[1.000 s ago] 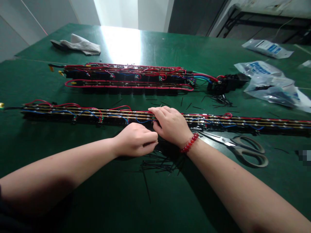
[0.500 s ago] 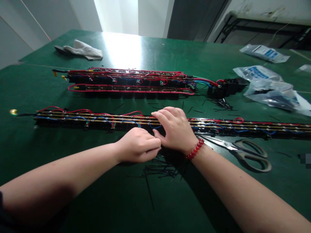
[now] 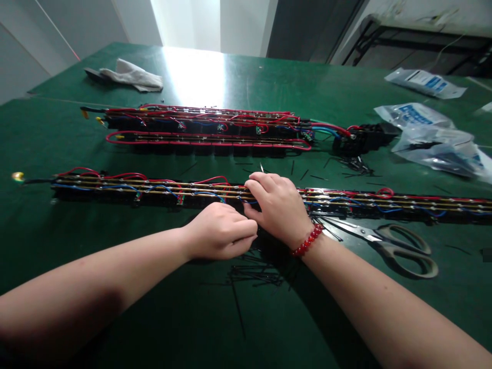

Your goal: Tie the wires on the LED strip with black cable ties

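Green tabletop is filling much of the frame as a long wired strip is stretching across the middle. A right hand is grasping the strip at center, while a left hand is clenching just beside it, any contents hidden. Scissors are lying at right of center; slender black pieces are lying loose below center.
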Available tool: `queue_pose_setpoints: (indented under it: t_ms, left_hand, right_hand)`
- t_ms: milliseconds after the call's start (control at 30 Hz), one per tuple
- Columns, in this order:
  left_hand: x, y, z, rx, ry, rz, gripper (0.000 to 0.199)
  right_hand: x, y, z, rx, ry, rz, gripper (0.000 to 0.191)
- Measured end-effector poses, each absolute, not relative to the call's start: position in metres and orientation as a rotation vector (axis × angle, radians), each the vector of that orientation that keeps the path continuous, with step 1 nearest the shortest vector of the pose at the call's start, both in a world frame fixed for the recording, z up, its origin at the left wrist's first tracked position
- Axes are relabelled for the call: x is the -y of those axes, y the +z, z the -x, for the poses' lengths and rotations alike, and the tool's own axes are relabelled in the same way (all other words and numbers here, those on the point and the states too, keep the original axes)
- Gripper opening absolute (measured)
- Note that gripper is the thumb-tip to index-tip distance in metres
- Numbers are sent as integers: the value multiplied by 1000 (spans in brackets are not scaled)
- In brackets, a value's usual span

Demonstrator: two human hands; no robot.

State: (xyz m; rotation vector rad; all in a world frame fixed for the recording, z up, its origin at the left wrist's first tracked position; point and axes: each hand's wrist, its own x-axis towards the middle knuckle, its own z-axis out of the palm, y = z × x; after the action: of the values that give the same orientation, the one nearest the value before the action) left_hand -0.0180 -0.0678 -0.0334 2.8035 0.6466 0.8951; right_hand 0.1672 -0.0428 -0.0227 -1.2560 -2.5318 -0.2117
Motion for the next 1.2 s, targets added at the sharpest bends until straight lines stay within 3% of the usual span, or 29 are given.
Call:
queue_pose_setpoints:
  t_ms: [300, 500, 733, 933, 1200]
  left_hand:
    - [68, -32, 18, -608, 911, -2821, 30]
    - [67, -31, 18, -589, 919, -2830, 27]
    - [67, -33, 19, -610, 867, -2820, 28]
    - [66, -32, 19, -714, 639, -2766, 11]
    - [68, -28, 18, -890, 469, -2794, 17]
  right_hand:
    - [59, -13, -165, 2362, -355, 1510, 39]
    - [50, -14, -170, 2493, -26, 1331, 55]
    - [47, -15, -170, 2536, -24, 1410, 52]
    - [49, -13, -167, 2529, -44, 1476, 50]
    - [45, -16, -171, 2488, -84, 1506, 47]
